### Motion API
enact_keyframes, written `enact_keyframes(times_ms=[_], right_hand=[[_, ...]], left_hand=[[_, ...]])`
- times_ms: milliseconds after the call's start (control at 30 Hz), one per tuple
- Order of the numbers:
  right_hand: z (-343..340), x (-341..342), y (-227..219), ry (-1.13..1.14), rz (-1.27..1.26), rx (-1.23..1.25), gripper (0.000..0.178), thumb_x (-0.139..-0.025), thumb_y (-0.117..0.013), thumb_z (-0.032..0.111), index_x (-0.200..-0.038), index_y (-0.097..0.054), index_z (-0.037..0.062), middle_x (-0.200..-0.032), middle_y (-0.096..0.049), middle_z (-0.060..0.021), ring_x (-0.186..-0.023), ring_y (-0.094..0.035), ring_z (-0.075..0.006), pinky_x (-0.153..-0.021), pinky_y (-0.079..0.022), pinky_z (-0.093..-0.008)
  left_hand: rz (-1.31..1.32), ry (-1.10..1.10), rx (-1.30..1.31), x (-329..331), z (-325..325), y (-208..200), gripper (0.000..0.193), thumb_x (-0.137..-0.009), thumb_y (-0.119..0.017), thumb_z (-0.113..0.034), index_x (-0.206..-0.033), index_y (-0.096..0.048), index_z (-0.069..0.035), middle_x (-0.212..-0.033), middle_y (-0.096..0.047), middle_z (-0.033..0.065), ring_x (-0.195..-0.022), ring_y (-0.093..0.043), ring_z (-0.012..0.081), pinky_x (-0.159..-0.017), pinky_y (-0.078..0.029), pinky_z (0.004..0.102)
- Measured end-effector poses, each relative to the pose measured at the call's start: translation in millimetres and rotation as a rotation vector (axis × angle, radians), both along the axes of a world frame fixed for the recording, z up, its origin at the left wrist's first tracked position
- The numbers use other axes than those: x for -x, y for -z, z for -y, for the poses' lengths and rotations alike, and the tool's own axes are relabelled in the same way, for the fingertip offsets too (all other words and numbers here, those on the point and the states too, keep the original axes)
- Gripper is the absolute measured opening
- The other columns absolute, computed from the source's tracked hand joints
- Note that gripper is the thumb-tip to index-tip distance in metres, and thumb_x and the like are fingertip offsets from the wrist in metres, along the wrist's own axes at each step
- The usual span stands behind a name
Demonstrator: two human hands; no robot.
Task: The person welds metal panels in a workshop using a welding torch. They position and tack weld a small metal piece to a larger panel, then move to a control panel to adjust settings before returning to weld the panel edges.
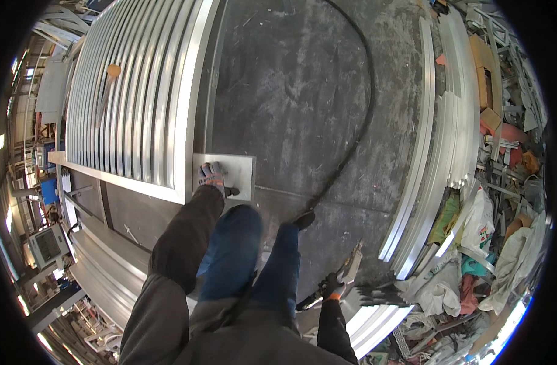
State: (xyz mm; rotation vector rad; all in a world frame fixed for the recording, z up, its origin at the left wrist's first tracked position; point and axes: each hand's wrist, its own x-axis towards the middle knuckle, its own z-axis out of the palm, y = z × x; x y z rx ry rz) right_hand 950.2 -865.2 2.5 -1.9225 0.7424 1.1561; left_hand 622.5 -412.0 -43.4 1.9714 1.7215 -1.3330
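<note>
My left hand (211, 176), in a grey and orange glove, rests on a flat silvery metal plate (243, 165), its fingers spread over the surface. The plate lies beside the corner of a large slatted aluminium frame (182, 134). Low on the right, my right hand (331, 286), in a dark glove with an orange cuff, is closed round a hand tool (352, 265) with a pale angled body and narrow brownish tip. It looks like a welding torch, but its exact kind is unclear. The palm hides its grip.
A black cable (370, 91) curves across the dark worktop (290, 91) to near my shoe (304, 220). Long aluminium profiles (412, 146) lie on the right, beside heaped scrap and bags (476, 219). A round tan-headed stick (114, 71) rests on the slats. More profiles (108, 267) lie lower left.
</note>
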Motion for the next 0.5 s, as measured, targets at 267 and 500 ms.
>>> enact_keyframes(times_ms=[267, 500], right_hand=[[51.2, -29.8, -12.3, 0.269, -0.393, -0.401, 0.025, -0.09, -0.063, 0.037, -0.094, -0.06, 0.0118, -0.072, -0.055, -0.0037, -0.064, -0.057, -0.0206, -0.052, -0.045, -0.0341], [-68.7, -171.8, 13.8, -0.239, 0.093, -0.103, 0.025, -0.09, -0.064, 0.037, -0.093, -0.06, 0.0122, -0.071, -0.055, -0.0036, -0.062, -0.056, -0.0205, -0.052, -0.044, -0.0343]], left_hand=[[0.305, -0.09, -0.272, -0.7, 21.2, -8.8, 0.142, -0.055, -0.094, -0.061, -0.158, -0.018, 0.001, -0.16, -0.014, 0.0388, -0.146, -0.023, 0.0563, -0.122, -0.027, 0.0547], [1.257, -0.142, -0.332, -155.0, -112.8, -89.0, 0.086, -0.084, -0.079, -0.044, -0.15, -0.042, -0.003, -0.143, -0.055, 0.0189, -0.13, -0.056, 0.0336, -0.111, -0.044, 0.041]])
